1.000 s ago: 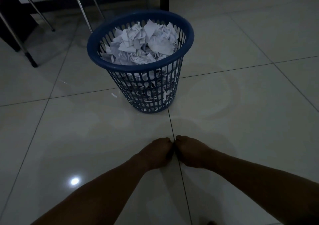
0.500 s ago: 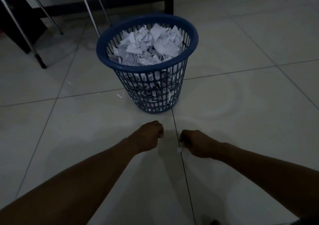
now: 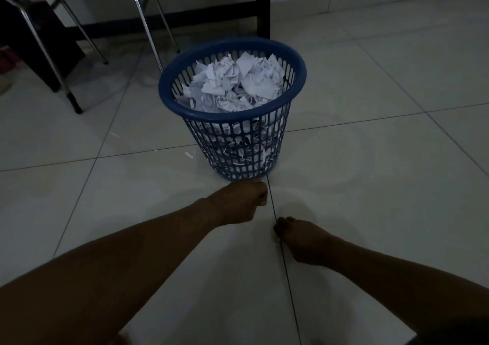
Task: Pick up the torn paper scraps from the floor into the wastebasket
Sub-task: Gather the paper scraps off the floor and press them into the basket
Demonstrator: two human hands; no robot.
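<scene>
The blue plastic wastebasket (image 3: 298, 72) stands on the pale tiled floor, filled to the rim with crumpled white paper (image 3: 234, 84). My left hand (image 3: 242, 203) is curled into a fist just in front of the basket's base, and nothing shows in it. My right hand (image 3: 300, 240) rests lower and nearer to me, its bunched fingertips down on the dark grout line; the little scrap it pinched a moment ago is hidden under the fingers. A small white scrap (image 3: 188, 155) lies on the floor left of the basket's base, with a thin sliver (image 3: 114, 134) further left.
Behind the basket are chrome chair legs (image 3: 148, 29) and a dark wooden table leg (image 3: 263, 11). A black-tipped chair leg (image 3: 75, 105) and dark furniture (image 3: 50, 53) stand at the back left. Bare tiles spread to the right.
My hands were together, then came apart with a tiny scrap at the right fingertips. The left fist has moved forward to the basket's base; the right hand has dropped to the floor.
</scene>
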